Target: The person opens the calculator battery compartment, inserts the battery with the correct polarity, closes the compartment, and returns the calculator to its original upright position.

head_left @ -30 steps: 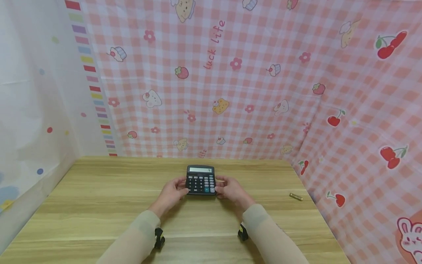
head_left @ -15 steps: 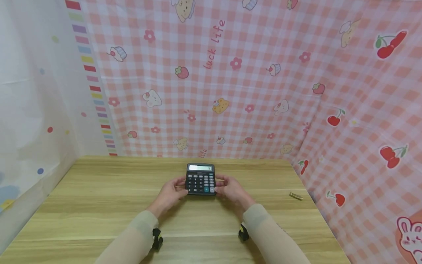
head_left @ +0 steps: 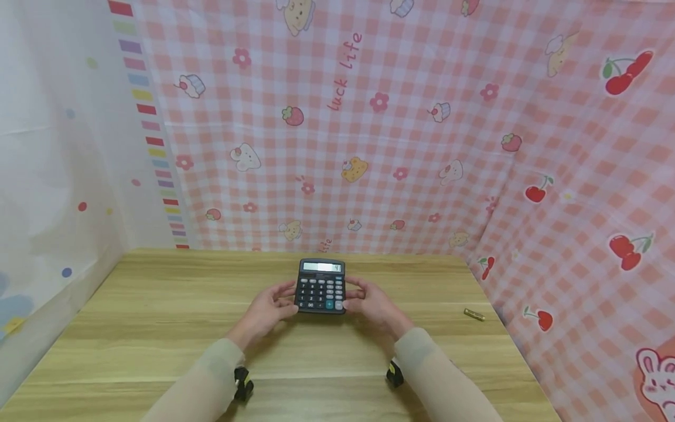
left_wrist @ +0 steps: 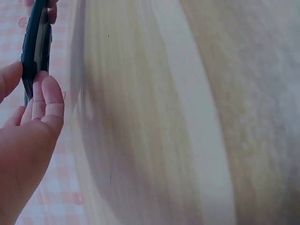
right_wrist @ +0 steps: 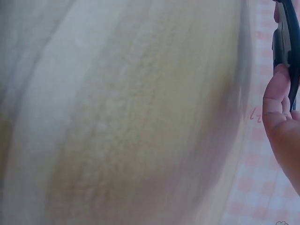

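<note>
A black desk calculator (head_left: pixel 321 286) faces me near the back middle of the table, its display reading 41. My left hand (head_left: pixel 268 308) holds its left edge, thumb at the lower left corner and fingers reaching behind. On the opposite edge my right hand (head_left: pixel 371 302) grips it, thumb by the lower right keys. Seen edge-on in the left wrist view, the calculator (left_wrist: pixel 37 44) sits between thumb and fingers, above the tabletop. The right wrist view shows fingers (right_wrist: pixel 276 89) against the back of its casing.
A small gold-coloured cylinder resembling a battery (head_left: pixel 474 315) lies on the wooden table (head_left: pixel 158 328) at the right. Pink checked cloth (head_left: pixel 316 146) hangs behind the table and along its right side; whitish cloth (head_left: pixel 53 146) hangs at the left.
The calculator's top edge has risen slightly, and its display has gone from greyish to bright. My left hand and forearm have shifted a little left. The battery-like cylinder stays put.
</note>
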`<action>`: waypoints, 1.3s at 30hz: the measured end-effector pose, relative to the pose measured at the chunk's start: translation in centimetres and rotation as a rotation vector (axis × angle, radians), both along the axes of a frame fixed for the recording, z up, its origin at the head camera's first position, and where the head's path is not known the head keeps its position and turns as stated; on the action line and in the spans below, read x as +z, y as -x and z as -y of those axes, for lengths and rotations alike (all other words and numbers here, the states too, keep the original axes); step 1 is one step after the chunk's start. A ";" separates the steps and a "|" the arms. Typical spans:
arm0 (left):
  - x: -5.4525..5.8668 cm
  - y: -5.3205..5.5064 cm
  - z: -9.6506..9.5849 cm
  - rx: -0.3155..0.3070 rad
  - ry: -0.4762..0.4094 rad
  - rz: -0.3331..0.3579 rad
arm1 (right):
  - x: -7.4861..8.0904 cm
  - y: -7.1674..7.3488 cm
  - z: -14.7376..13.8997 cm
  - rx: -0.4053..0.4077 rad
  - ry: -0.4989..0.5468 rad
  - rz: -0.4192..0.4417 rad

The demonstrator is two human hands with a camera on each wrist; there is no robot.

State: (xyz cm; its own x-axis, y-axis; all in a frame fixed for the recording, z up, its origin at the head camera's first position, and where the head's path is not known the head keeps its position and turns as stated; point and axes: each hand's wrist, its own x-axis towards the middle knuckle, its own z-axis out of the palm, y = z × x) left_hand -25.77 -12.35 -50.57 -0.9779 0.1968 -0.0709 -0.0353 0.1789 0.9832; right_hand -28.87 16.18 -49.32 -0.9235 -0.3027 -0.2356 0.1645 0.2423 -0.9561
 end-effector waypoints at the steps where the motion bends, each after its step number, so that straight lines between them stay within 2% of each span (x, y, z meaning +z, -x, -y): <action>1: 0.0 0.0 0.1 -0.006 -0.003 0.001 | 0.1 -0.1 -0.1 0.006 0.006 -0.001; 9: 0.6 -0.5 0.6 -0.042 -0.042 0.045 | 0.5 -0.6 -0.2 0.034 0.046 -0.004; 19: 1.1 -1.2 1.0 -0.103 -0.051 0.045 | 0.7 -1.3 -0.2 0.048 0.071 -0.013; 24: 1.5 -1.7 1.1 -0.108 -0.023 0.042 | 1.0 -1.7 -0.2 0.067 0.082 -0.007; 31: 1.7 -2.2 1.2 -0.074 0.013 0.050 | 1.2 -2.0 -0.1 0.056 0.087 0.006; 39: 1.7 -2.7 1.4 -0.090 -0.024 0.057 | 1.5 -2.7 0.1 0.065 0.100 -0.015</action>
